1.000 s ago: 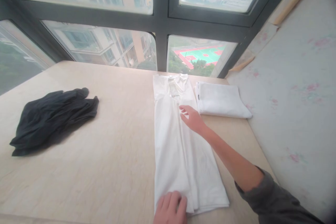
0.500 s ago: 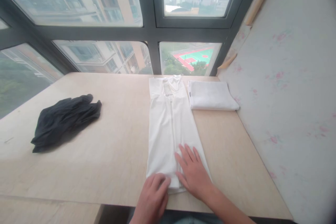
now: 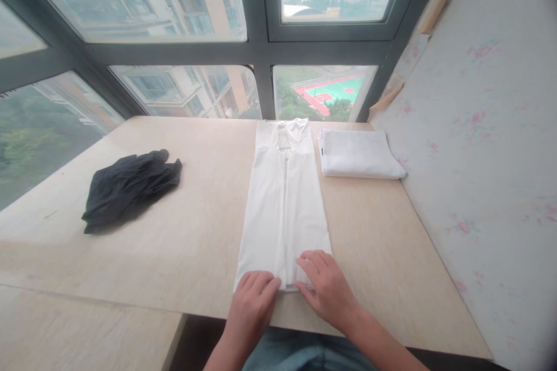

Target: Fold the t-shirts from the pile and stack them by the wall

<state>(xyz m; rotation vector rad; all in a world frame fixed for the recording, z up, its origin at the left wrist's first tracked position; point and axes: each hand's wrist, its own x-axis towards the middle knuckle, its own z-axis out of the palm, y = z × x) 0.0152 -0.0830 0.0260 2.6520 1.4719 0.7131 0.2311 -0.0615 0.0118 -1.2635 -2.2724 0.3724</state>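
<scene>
A white shirt (image 3: pixel 285 197) lies folded into a long narrow strip on the beige table (image 3: pixel 195 232), collar toward the window. My left hand (image 3: pixel 252 304) rests at the strip's near left corner, fingers curled onto the hem. My right hand (image 3: pixel 326 287) sits on the near right corner, fingers bent and pinching the hem edge. Both hands are at the table's near edge.
A folded white garment (image 3: pixel 359 153) lies at the back right beside the strip. A crumpled black garment (image 3: pixel 133 188) lies at the left. A flowered wall (image 3: pixel 478 145) bounds the table on the right, windows at the back.
My right hand drew back from the shirt's upper part to its near hem, beside my left hand. Its fingers went from flat to bent on the edge.
</scene>
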